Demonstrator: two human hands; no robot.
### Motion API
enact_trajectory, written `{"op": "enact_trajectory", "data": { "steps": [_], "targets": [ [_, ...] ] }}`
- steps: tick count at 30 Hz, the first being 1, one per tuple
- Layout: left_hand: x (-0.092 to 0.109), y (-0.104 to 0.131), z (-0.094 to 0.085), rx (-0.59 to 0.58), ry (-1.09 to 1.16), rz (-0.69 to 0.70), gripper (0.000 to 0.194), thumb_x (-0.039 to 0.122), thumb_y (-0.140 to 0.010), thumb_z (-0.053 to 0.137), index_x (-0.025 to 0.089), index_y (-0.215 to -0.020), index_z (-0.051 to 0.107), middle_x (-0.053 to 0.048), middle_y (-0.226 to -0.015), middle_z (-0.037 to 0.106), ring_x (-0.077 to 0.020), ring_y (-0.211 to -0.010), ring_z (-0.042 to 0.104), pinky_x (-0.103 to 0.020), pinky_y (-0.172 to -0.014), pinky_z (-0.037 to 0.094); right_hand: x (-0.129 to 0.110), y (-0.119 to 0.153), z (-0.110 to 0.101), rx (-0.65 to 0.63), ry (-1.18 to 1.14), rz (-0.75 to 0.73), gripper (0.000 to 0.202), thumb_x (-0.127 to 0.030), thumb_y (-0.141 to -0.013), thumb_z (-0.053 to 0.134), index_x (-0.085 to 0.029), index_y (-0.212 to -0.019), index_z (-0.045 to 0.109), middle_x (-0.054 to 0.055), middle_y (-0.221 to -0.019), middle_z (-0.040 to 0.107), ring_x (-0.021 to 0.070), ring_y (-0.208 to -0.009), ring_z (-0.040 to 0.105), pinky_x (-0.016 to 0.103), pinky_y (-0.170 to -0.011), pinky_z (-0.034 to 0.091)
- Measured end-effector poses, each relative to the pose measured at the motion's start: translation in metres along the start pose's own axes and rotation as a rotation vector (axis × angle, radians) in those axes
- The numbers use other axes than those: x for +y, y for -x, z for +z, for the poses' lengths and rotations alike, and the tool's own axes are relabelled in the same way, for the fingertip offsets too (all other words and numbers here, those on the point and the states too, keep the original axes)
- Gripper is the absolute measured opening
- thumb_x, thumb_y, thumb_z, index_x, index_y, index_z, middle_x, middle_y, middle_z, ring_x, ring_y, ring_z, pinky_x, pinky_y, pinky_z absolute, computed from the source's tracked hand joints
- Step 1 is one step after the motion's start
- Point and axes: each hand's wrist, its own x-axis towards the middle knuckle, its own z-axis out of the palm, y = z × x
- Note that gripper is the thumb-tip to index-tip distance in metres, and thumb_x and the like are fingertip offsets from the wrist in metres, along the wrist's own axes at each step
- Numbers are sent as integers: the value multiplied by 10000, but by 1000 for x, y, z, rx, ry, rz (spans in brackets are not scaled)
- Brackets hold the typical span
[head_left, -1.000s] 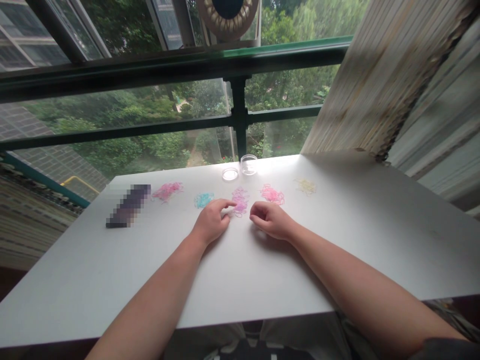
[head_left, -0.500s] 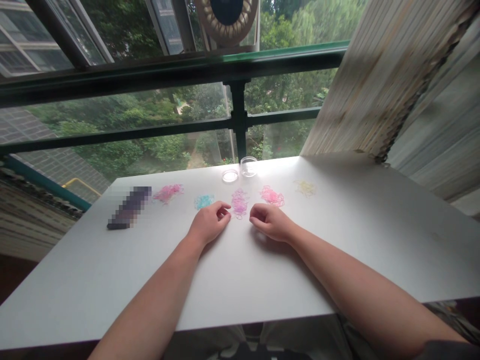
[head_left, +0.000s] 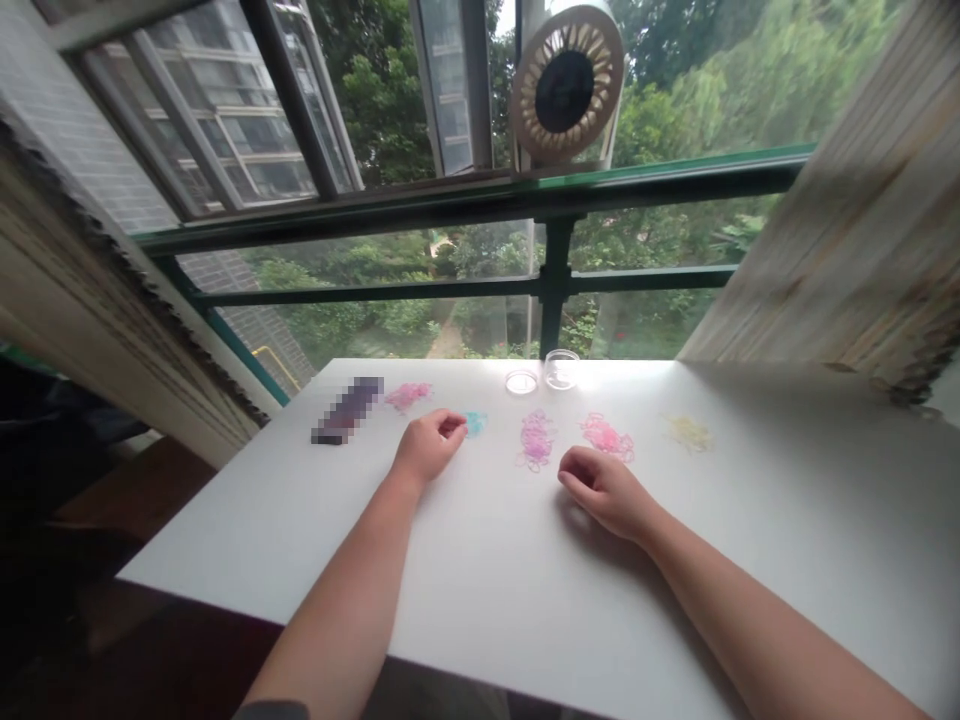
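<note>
Item: blue loops (head_left: 475,423), a small loose heap, centre of the frame, partly hidden by the left hand (head_left: 432,444).

Adjoining items: purple loops (head_left: 535,440), right of centre; bright pink loops (head_left: 609,438), further right; yellow loops (head_left: 690,433), right of the frame; mixed pink loops (head_left: 409,396), left of centre. All lie on a white bench (head_left: 487,580).

Containers: clear cup (head_left: 562,370) and shallow clear dish (head_left: 521,382), side by side at the bench's far edge.

Risks, as judged: loops may tangle or drag along together, being thin and heaped; purple and bright pink may mix if a hand sweeps sideways, the gap being narrow; the cup could tip or go over the edge if knocked, standing so close to it.

Left hand: forearm rising from the lower left, back of hand upward, fingers bent, tips at the left side of the blue heap. Grip narrow, thumb and forefinger close; whether a loop is pinched cannot be told.

Right hand (head_left: 604,492): forearm from the lower right, hand loosely curled, turned toward centre, just below the bright pink heap. Grip half-closed; its inside is hidden, contents cannot be told.
</note>
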Motion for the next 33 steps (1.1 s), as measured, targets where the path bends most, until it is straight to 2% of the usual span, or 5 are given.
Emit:
{"op": "enact_trajectory", "data": {
  "steps": [3,8,18,23,33],
  "targets": [
    [-35,-3,-24,148,-121,-213,233,330,-751,570,187,-912,658,-33,-862,706,-153,-777,648,-246,-738,508,2,0,0,-14,19,-3,98,-237,-793,481,-188,-716,517,-21,-617,518,122,-566,464,249,-552,367],
    [-72,-5,-44,232,-249,-370,265,273,-713,591,166,-948,651,-67,-891,705,-198,-800,647,-308,-790,490,3,0,1,-38,40,-14,119,-256,-805,474,-190,-717,518,-18,-625,526,128,-579,475,255,-562,370],
    [-70,-29,-30,240,-357,-366,265,390,-705,593,199,-869,678,-84,-916,701,-243,-901,622,-301,-787,466,3,-1,1,-43,41,-20,120,-262,-798,470,-189,-720,525,-11,-636,547,134,-583,488,265,-564,377],
    [-75,-25,-31,240,-327,-326,188,320,-734,541,195,-767,677,-87,-818,704,-239,-799,632,-307,-718,467,3,-1,2,-32,30,-28,111,-255,-791,477,-191,-715,527,-9,-632,551,136,-574,484,264,-553,374],
    [-76,-16,-31,265,-102,-214,264,364,-772,526,161,-858,671,-78,-834,705,-200,-773,640,-285,-719,479,2,-1,1,-29,30,-16,98,-242,-782,482,-193,-705,519,-19,-628,539,129,-571,481,256,-556,371]
  ]
}}
